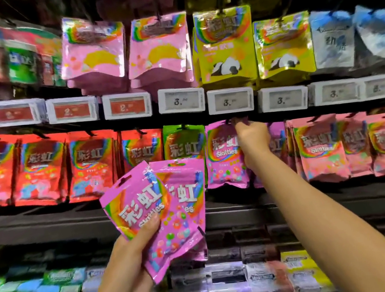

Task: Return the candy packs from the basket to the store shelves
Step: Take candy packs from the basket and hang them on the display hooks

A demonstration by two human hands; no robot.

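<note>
The right hand (251, 137) reaches up to the top edge of a purple pack (224, 156) hanging on the middle row; its fingers are curled at the pack's hang hole, just under a price tag (230, 102), apparently pinching the pack onto its peg, though blur hides the peg itself. The left hand (136, 244) grips two more purple packs (160, 208) fanned one over the other, thumb pressed across their fronts, held low in front of the shelf.

By the look of it, the step in hand is hanging one pack on the purple column. The next move calls for the right hand to let go, take a pack from the left, and line its hang hole up with the same peg.

Counted: two purple packs in the left hand, one at the right hand. On that row hang roughly four red packs (38, 174), one green pack (183, 144), and several pink ones (319, 149) to the right. Above hang two pink fronts (156, 46) and two yellow panda packs (224, 46). The basket is not in view.
</note>
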